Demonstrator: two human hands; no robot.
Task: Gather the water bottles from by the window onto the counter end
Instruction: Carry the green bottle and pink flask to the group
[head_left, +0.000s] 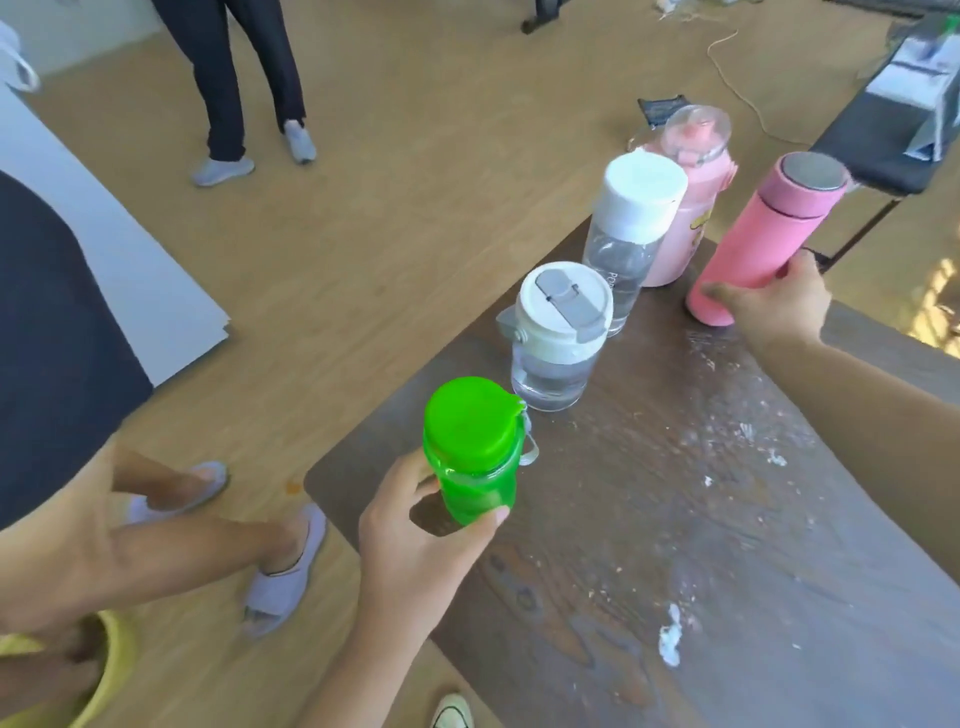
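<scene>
My left hand (415, 535) grips a green bottle (472, 447) at the near corner of the dark wooden counter (727, 519). My right hand (774, 306) holds a pink flask (763, 244) with a metal cap near the counter's far edge. Between them, along the left edge, stand a short clear bottle with a white and grey lid (558, 343), a tall clear bottle with a white cap (628, 234) and a pale pink bottle with a clear lid (685, 197).
A seated person's legs and slippers (280, 571) are close on the left of the counter. Another person's legs (249, 104) stand on the wooden floor further back. A black chair with items (893, 135) sits at far right. White smears mark the counter top.
</scene>
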